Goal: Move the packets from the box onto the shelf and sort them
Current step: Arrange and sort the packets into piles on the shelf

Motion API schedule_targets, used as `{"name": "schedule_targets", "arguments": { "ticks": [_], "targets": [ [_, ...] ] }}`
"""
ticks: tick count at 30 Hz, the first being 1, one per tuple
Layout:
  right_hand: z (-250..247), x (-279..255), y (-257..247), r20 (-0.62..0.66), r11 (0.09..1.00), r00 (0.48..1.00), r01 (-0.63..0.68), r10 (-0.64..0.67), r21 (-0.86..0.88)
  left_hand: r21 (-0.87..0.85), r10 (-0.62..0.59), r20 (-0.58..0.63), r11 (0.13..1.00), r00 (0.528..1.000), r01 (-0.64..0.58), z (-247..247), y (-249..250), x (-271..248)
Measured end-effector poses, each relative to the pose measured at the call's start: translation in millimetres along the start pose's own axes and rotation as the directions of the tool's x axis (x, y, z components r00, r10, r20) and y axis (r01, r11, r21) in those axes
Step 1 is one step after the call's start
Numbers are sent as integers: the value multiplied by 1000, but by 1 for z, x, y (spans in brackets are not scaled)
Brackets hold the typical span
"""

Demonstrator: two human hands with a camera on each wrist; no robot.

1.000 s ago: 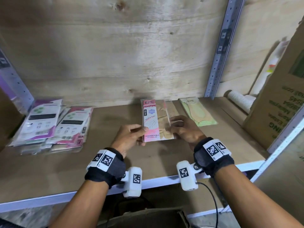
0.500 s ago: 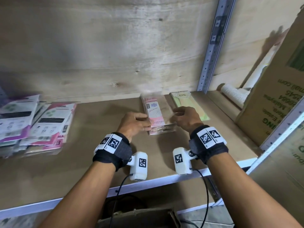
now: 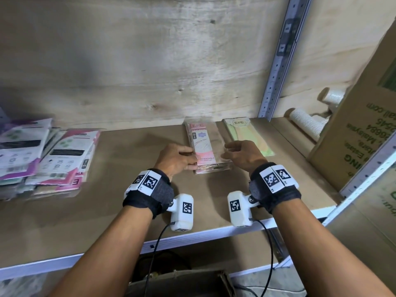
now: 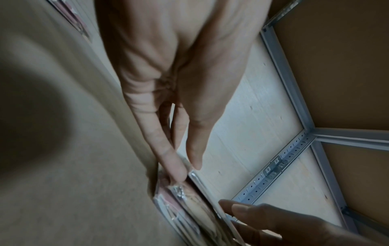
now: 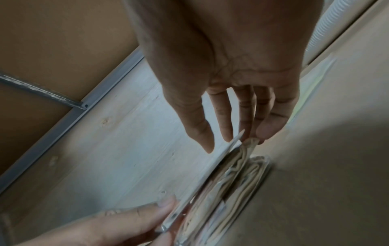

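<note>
A stack of clear pink ENE packets (image 3: 203, 146) lies on the wooden shelf (image 3: 132, 168), seen up close in both wrist views (image 4: 189, 208) (image 5: 227, 183). My left hand (image 3: 191, 157) is at its left edge, thumb on top and fingers beneath, pinching the top packet's rim (image 4: 187, 169). At the right edge my right hand (image 3: 227, 151) has straight fingers (image 5: 261, 133) touching the stack, thumb held apart. A green ENE packet (image 3: 246, 133) lies just right of the stack. Two piles of purple and pink packets (image 3: 42, 157) sit at the shelf's left.
A tall cardboard carton (image 3: 364, 136) stands at the right end, with white ribbed rolls (image 3: 306, 123) behind it. A grey perforated upright (image 3: 276, 67) runs up the plywood back wall. The rim of a cardboard box (image 3: 182, 279) shows below the shelf edge.
The pink packet held up in both hands has come down flat onto the stack. My right hand has loosened from it; the left stays at its edge. The view shifted right.
</note>
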State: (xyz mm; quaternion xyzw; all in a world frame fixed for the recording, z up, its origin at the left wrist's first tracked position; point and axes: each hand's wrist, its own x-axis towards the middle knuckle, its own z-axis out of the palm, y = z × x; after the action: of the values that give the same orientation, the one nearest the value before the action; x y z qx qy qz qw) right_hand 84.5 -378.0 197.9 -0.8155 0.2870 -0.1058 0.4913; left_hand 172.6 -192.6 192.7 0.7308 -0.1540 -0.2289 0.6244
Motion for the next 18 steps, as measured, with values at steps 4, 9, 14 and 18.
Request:
{"name": "schedule_targets", "arguments": {
  "ticks": [4, 9, 14, 18],
  "targets": [
    [-7, -5, -8, -95, 990, 994, 48, -61, -131, 28, 44, 5, 999, 999, -44, -6, 2, -4],
    [-5, -20, -29, -149, 983, 972, 173, -181, -64, 115, 79, -88, 991, 993, -69, -42, 3, -14],
    [25, -45, -47, 73, 960, 970, 216, -232, 178, 126, 82, -135, 990, 987, -65, -96, 3, -39],
    [65, -61, -64, 288, 963, 926, 199, -245, 180, 195, 111, -242, 979, 964, -64, -148, 2, -61]
  ]
}}
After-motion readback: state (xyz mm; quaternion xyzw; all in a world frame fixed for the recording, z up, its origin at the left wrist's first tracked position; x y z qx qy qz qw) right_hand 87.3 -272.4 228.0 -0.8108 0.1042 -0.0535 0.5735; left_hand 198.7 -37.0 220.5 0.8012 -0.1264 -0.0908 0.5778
